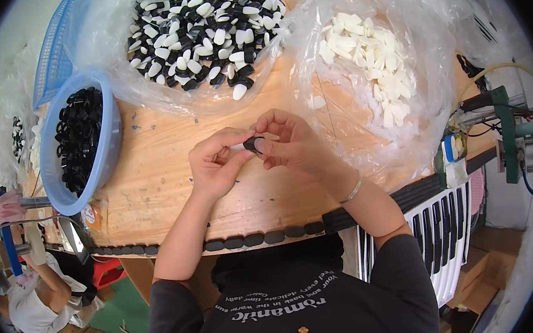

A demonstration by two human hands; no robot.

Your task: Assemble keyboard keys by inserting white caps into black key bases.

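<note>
In front of me, over the table's middle, my two hands meet at a small black plastic piece (252, 144). My right hand (293, 142) pinches it between thumb and fingers. My left hand (215, 164) is closed too, its thumb and forefinger on a white piece (237, 147) that touches the black one's left side. Whether the two are joined cannot be made out. Beyond my hands, a heap of black-and-white pieces (204, 35) lies on clear plastic. Loose white pieces (371, 56) fill an opened plastic bag (428, 89) at the right.
A blue basin (111, 126) of black pieces (80, 138) stands at the left of the wooden table (155, 195), near a blue crate (53, 52). Dark padding (254, 239) lines the near edge. Metal equipment (511, 132) stands at right. Another person (43, 300) works at far left.
</note>
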